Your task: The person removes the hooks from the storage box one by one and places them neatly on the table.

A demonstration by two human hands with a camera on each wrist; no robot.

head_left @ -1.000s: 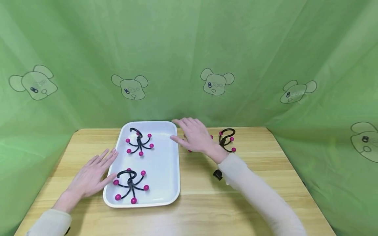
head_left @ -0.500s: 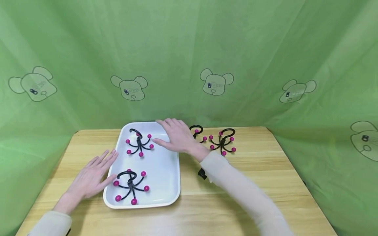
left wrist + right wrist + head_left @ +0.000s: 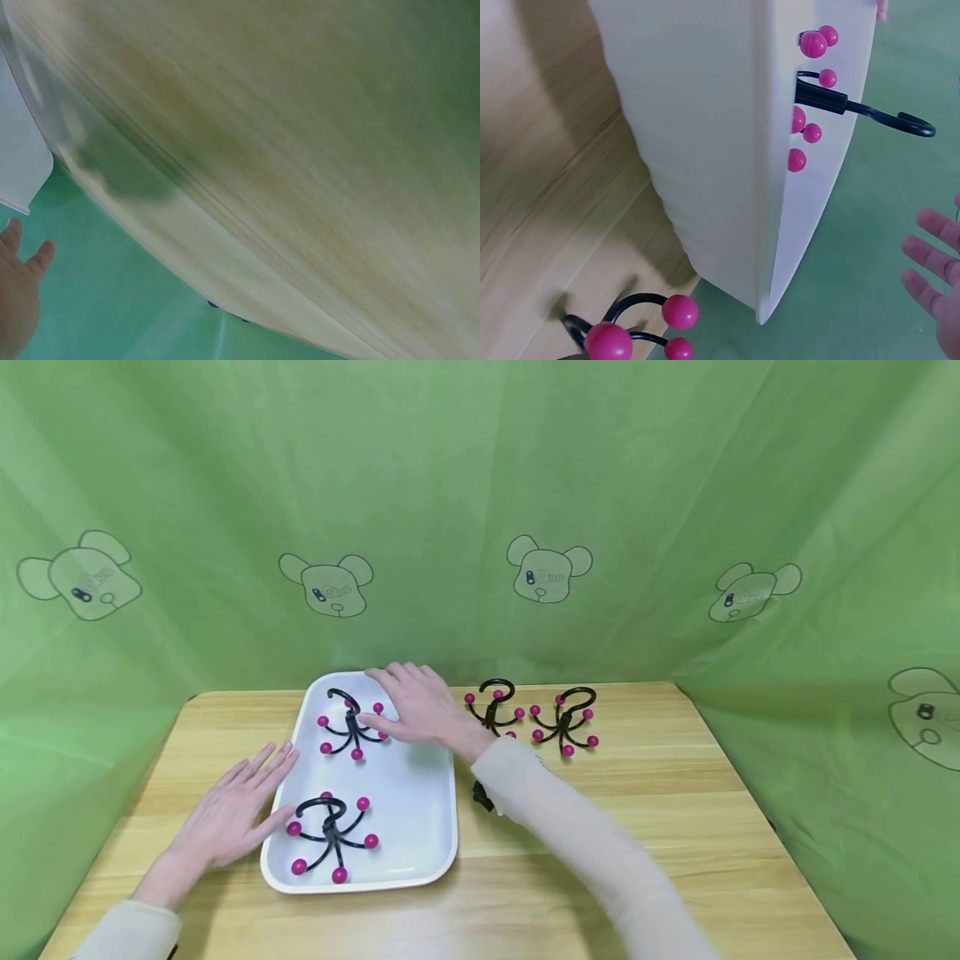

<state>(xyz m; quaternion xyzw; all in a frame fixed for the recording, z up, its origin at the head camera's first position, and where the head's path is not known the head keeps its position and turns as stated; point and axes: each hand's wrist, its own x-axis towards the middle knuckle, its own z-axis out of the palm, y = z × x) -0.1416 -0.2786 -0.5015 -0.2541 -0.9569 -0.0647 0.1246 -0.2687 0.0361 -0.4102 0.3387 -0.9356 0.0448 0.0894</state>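
Observation:
Inside the white tray (image 3: 405,852) stand two black multi-arm hanging hooks tipped with magenta balls, the far hook (image 3: 352,723) and the near hook (image 3: 331,832). My right hand (image 3: 420,706) is over the tray's far right part with straight fingers, its thumb by the far hook and partly covering it. Nothing is held there; in the right wrist view its fingers (image 3: 930,259) are spread. Along the tray's left rim lies my left hand (image 3: 232,818), fingers straight, thumb close to the near hook. The left wrist view catches only part of that hand (image 3: 19,300).
Two more such hooks stand on the wooden table (image 3: 600,827) right of the tray: one hook (image 3: 491,712) partly behind my right forearm, and another hook (image 3: 564,722) farther right. A green curtain (image 3: 442,527) with mouse-head drawings rises behind the table.
My right hand has moved left, from above the table hooks to over the tray beside the far hook, uncovering the table hooks. My left hand has stayed where it was.

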